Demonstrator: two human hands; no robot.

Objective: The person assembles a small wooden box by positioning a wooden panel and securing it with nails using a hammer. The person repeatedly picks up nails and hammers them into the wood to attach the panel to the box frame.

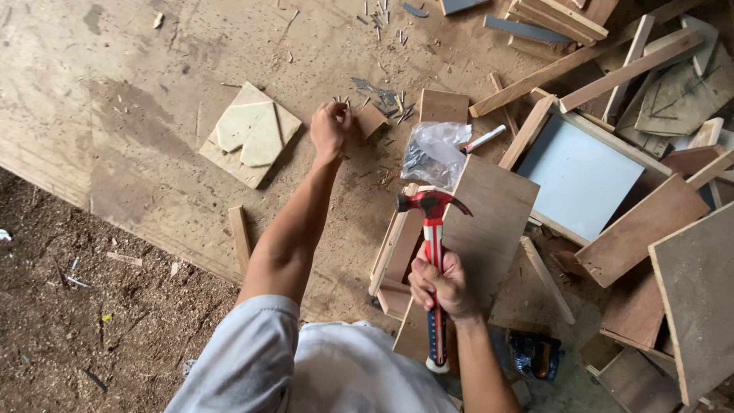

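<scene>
My right hand (442,285) grips the red, white and black handle of a claw hammer (432,229), whose head hovers over the top edge of a brown plywood box (474,229) standing in front of me. My left hand (330,128) is stretched forward with fingers closed, resting among loose nails (386,103) scattered on the big plywood sheet (153,84). Whether it pinches a nail I cannot tell. A clear plastic bag (434,153) of nails lies just beyond the box.
A small square board with pale cut-out pieces (251,134) lies left of my left hand. To the right are a white-bottomed wooden tray (579,176), wood strips and plywood offcuts (688,291). Sawdust-covered ground (76,306) is at lower left.
</scene>
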